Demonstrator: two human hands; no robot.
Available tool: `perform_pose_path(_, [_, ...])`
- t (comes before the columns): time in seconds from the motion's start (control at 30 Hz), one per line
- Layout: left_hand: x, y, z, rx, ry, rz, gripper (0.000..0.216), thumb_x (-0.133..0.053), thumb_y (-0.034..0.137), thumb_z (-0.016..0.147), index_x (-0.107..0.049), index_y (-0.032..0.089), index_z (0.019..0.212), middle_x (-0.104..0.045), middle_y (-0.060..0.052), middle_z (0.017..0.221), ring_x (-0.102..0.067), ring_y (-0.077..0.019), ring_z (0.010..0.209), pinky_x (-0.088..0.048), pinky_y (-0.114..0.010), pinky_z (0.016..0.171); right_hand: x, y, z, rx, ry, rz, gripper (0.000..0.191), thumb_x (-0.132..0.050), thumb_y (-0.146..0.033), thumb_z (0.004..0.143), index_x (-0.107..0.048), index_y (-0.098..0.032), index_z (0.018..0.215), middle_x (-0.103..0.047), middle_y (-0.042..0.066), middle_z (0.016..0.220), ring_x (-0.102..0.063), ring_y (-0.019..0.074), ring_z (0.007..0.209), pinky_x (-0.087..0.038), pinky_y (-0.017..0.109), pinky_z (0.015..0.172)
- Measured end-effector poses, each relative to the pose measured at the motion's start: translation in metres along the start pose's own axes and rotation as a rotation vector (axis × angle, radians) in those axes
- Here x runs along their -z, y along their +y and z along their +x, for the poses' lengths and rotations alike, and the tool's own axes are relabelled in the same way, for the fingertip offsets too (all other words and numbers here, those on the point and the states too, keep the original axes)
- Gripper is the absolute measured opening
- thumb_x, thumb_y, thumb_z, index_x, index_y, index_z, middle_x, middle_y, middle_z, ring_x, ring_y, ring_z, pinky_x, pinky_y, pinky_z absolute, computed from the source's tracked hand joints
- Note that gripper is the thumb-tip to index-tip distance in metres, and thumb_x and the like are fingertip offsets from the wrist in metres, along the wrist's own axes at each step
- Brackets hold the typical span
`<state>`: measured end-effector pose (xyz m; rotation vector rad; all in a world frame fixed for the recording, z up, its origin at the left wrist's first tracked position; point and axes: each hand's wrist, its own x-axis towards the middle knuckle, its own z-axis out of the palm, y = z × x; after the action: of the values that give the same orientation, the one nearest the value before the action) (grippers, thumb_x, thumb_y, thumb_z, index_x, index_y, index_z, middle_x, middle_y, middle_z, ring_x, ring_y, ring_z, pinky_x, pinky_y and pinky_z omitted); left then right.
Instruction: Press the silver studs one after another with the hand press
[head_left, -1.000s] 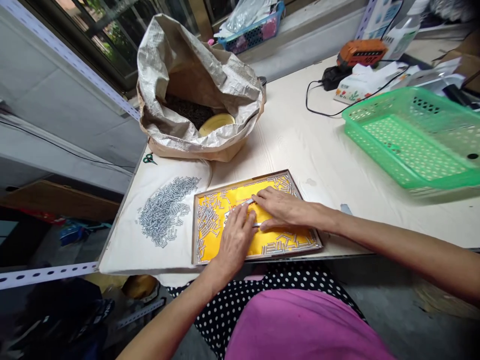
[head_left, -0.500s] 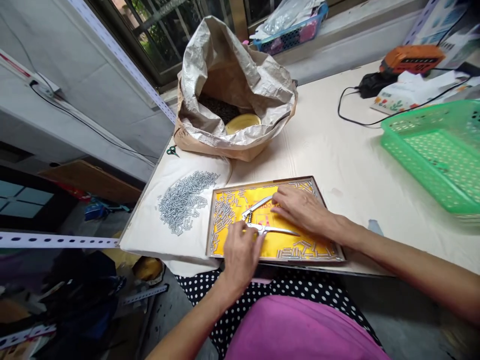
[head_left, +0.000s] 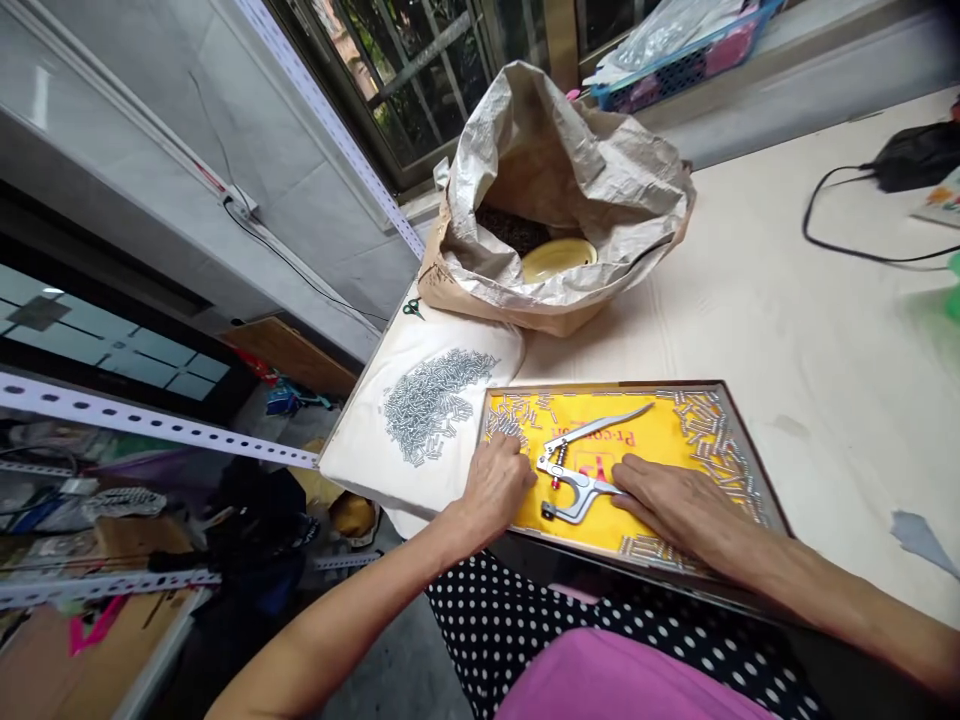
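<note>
Pale wood-grain desk (head_left: 750, 300) under a barred window, seen from a seated position looking down. Shallow framed tray (head_left: 600, 385) with a yellow liner sits at the near edge. The pliers (head_left: 581, 482), a silver hand-press type, lie flat on the liner near its middle, handles spread and pointing right. Left hand (head_left: 495, 490): fingers curled down at the tray's left end, tips among the small metal pins (head_left: 510, 420) just beside the pliers' head; cannot tell whether a pin is pinched between them. Right hand (head_left: 675, 505): fingers stretched nearly flat, tips touching the lower handle, not wrapped round it, holding nothing. Judgement on handling: the pins look small and prone to roll, so each is best taken singly between fingertip and thumb. The tool wants a full wrap on both handles, or it will likely pivot on its head. Tray should stay level, as its rim is low. Containers: the tray holds loose pins along its left end, right end and near edge; the centre carries only the tool. White cloth (head_left: 360, 465) left of the tray bears a larger heap (head_left: 431, 400) of the same pins. Crumpled paper sack (head_left: 585, 160) behind, mouth open, holds dark granular stuff (head_left: 517, 228) and a yellow bowl (head_left: 559, 258) partly sunk in it. Small scissors (head_left: 411, 308) lie by the sack's left corner. Blue basket (head_left: 675, 62) on the sill holds clear plastic bags.
</note>
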<state>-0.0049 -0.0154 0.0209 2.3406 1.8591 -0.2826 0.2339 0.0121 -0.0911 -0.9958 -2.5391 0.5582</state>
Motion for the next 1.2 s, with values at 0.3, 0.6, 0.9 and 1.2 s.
perform_pose_path(0.3, [-0.002,-0.114,0.013,0.629,0.125,0.085,0.034,-0.047,0.034,0.100,-0.073,0.015,0.091,-0.068,-0.014,0.107,-0.059,-0.0286,0.108,-0.046,-0.034,0.077,-0.005,0.003,-0.004,0.005,0.043,-0.036,0.018,-0.043,-0.035,0.100,-0.047,-0.025,0.085,-0.058,0.001,0.078,-0.055,0.0169,0.063,-0.032,0.031,0.056])
perform_pose_path(0.6, [-0.018,-0.136,0.032,0.603,-0.021,0.008,0.023,-0.051,0.020,0.092,-0.073,0.014,0.089,-0.073,-0.012,0.093,-0.067,-0.0240,0.089,-0.044,-0.029,0.069,-0.001,0.001,-0.005,0.024,0.038,-0.047,0.022,-0.040,-0.037,0.102,-0.047,-0.024,0.085,-0.057,0.002,0.079,-0.055,0.0173,0.063,-0.032,0.031,0.057])
perform_pose_path(0.9, [-0.016,-0.135,0.034,0.502,-0.038,0.080,0.027,-0.045,0.008,0.086,-0.072,0.010,0.085,-0.069,-0.017,0.100,-0.064,-0.0262,0.097,-0.046,-0.032,0.082,0.007,-0.003,-0.002,0.010,-0.018,-0.054,0.018,-0.042,-0.031,0.101,-0.050,-0.023,0.087,-0.060,0.003,0.081,-0.057,0.0181,0.066,-0.031,0.031,0.057])
perform_pose_path(1.2, [0.007,-0.099,0.018,0.446,0.136,-0.296,0.028,-0.051,0.031,0.090,-0.072,0.013,0.096,-0.073,-0.008,0.090,-0.065,-0.0182,0.074,-0.049,-0.026,0.065,0.014,-0.008,0.001,0.014,-0.038,-0.068,0.016,-0.042,-0.028,0.101,-0.053,-0.020,0.092,-0.063,0.005,0.088,-0.056,0.0172,0.069,-0.029,0.031,0.058])
